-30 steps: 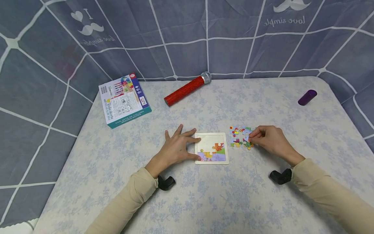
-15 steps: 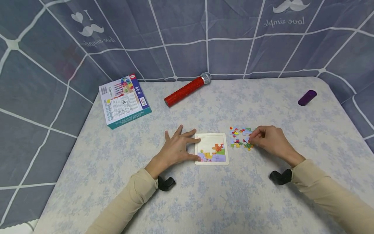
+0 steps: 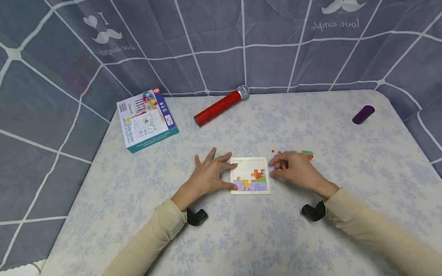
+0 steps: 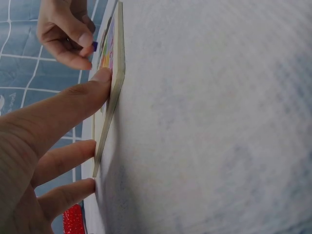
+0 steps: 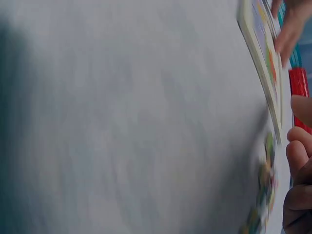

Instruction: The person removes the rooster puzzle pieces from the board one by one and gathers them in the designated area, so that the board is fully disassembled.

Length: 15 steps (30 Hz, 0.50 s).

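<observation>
"FIVE SETS OF COLUMN BEADED BOXES" on the box (image 3: 147, 119); "love simple" mirrored twice, plus "I", on the curtain (image 3: 221, 32)

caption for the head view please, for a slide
Left hand touching a partly filled puzzle tray; right hand over loose pieces beside it, red microphone farther back.

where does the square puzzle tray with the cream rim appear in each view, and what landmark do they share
Head: the square, cream-rimmed puzzle tray lies right of and below centre.
Left wrist: tray left of centre, nearly edge-on.
Right wrist: tray slanting down the upper right.
Shared landmark: red, glittery microphone; head, upper centre; left wrist, bottom left; right wrist, right edge.
</observation>
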Available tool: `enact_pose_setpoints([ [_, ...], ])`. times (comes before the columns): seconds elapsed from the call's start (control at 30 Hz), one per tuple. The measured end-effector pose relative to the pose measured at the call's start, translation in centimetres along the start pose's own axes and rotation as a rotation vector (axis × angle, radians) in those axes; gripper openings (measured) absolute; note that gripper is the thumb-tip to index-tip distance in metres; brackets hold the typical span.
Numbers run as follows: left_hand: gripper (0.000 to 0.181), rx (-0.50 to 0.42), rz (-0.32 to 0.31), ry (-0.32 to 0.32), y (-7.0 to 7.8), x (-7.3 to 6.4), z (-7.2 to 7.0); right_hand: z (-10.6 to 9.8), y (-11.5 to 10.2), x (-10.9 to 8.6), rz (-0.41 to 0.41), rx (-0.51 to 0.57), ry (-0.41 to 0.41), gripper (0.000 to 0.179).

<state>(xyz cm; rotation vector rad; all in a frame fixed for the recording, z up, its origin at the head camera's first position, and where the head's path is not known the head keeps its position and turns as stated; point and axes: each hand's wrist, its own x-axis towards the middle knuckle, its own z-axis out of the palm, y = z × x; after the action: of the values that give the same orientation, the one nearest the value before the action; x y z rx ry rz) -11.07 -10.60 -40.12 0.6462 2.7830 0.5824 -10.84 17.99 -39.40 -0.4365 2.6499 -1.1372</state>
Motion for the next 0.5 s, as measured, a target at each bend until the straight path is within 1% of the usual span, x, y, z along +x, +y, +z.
enact_pose_setpoints([
  [0.1,0.069,0.002,-0.002,-0.005,-0.1,0.0,0.0,1.0,-0.5,0.0,-0.033,-0.024,-0.012,0.027],
  [0.2,0.069,0.005,-0.003,-0.008,-0.1,0.0,-0.1,1.6,-0.6,0.0,-0.059,-0.029,-0.008,0.030],
  [0.37,0.069,0.004,-0.001,-0.006,-0.1,0.0,-0.1,2.0,-0.7,-0.1,-0.079,-0.033,0.001,0.030],
  [0.5,0.068,-0.003,-0.001,-0.007,0.0,0.0,-0.2,2.1,-0.8,-0.1,-0.077,-0.049,-0.002,0.029],
])
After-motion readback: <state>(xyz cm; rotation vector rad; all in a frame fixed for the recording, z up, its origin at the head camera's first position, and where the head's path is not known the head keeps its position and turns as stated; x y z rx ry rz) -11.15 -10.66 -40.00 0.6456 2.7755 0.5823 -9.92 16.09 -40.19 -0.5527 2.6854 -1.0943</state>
